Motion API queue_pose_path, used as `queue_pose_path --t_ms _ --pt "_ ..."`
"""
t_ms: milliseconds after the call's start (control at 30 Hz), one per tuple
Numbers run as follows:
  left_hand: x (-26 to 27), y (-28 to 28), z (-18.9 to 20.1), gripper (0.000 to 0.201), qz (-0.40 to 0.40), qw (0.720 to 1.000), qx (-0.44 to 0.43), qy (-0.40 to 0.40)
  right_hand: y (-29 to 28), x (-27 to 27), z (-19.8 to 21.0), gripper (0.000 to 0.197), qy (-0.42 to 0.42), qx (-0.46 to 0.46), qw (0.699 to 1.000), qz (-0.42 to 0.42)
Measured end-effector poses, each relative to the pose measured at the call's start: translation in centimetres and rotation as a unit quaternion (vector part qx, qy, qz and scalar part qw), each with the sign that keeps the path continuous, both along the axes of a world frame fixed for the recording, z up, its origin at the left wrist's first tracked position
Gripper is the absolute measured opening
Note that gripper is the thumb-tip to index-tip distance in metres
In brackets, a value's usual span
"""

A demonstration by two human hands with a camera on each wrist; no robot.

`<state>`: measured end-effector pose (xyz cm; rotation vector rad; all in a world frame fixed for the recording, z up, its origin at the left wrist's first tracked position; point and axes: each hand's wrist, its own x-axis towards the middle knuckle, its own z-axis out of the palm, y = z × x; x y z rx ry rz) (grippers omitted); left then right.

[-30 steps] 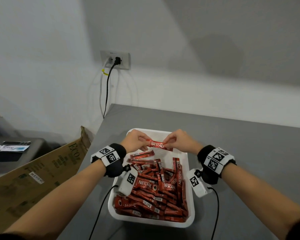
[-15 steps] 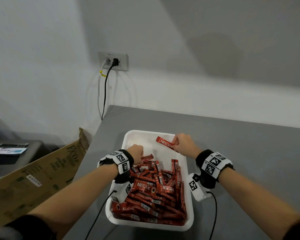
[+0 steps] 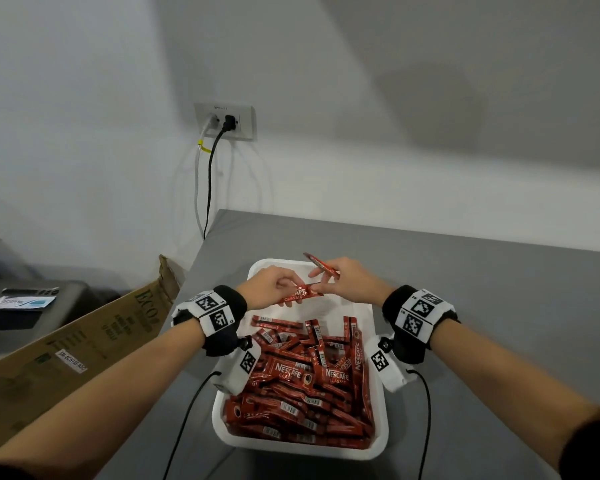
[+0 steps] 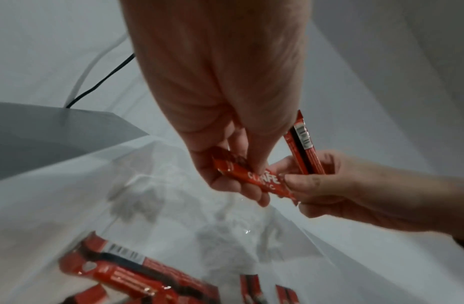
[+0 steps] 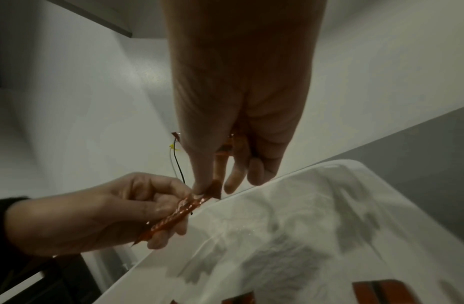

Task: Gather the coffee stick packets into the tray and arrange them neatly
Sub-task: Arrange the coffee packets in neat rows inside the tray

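A white tray point(image 3: 347, 308) sits on the grey table, its near half heaped with red Nescafe stick packets point(image 3: 302, 382). Both hands hover over its bare far end. My left hand point(image 3: 284, 289) grips one packet point(image 3: 300, 294) lying crosswise, and my right hand point(image 3: 326, 282) pinches that packet's right end. Between its fingers the right hand also holds a second packet point(image 3: 321, 265), which points up and away. The left wrist view shows the shared packet point(image 4: 254, 181) and the second packet point(image 4: 303, 148) upright. In the right wrist view the shared packet point(image 5: 179, 216) looks dim.
A flattened cardboard box point(image 3: 84, 341) leans beside the table's left edge, with a dark device point(image 3: 25, 306) behind it. A wall socket point(image 3: 226, 121) with two cables hangs above the table's far left corner. Grey table top point(image 3: 499, 306) stretches to the tray's right.
The left hand has come up out of the pile with a second packet and met the right hand. The right hand, still holding its first packet, now pinches the new one too.
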<state>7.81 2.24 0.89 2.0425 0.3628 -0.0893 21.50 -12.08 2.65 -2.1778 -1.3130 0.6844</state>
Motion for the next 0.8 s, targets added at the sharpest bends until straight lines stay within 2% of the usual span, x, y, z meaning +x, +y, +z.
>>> queue_pose_path --t_ms 133,233,367,533,667,733,800 --pt "-0.4 0.4 0.2 0.017 0.032 0.998 -0.033 -0.031 0.8 0.1 0.2 0.011 0.027 0.002 1.000 -0.012" --pt "-0.5 0.8 0.0 0.012 0.108 0.993 -0.028 -0.047 0.9 0.1 0.1 0.011 0.036 -0.005 0.998 -0.044" --pt "-0.2 0.9 -0.6 0.015 0.207 0.975 0.032 -0.073 1.5 0.0 -0.4 0.011 0.007 -0.018 0.997 -0.069" --pt "0.5 1.1 -0.8 0.019 0.182 0.977 0.104 -0.043 3.3 0.3 -1.2 0.020 -0.064 -0.037 0.991 -0.108" --pt "1.2 2.3 -0.9 0.026 0.208 0.962 0.176 -0.020 4.9 0.6 -1.9 0.020 -0.058 -0.086 0.989 -0.107" --pt "1.1 2.6 -1.1 0.024 0.195 0.952 0.238 -0.013 5.5 0.5 -2.5 0.018 -0.056 -0.110 0.987 -0.101" --pt "0.9 2.9 -1.7 0.024 0.169 0.951 0.260 0.001 6.1 0.2 -3.1 0.016 -0.071 -0.122 0.986 -0.093"
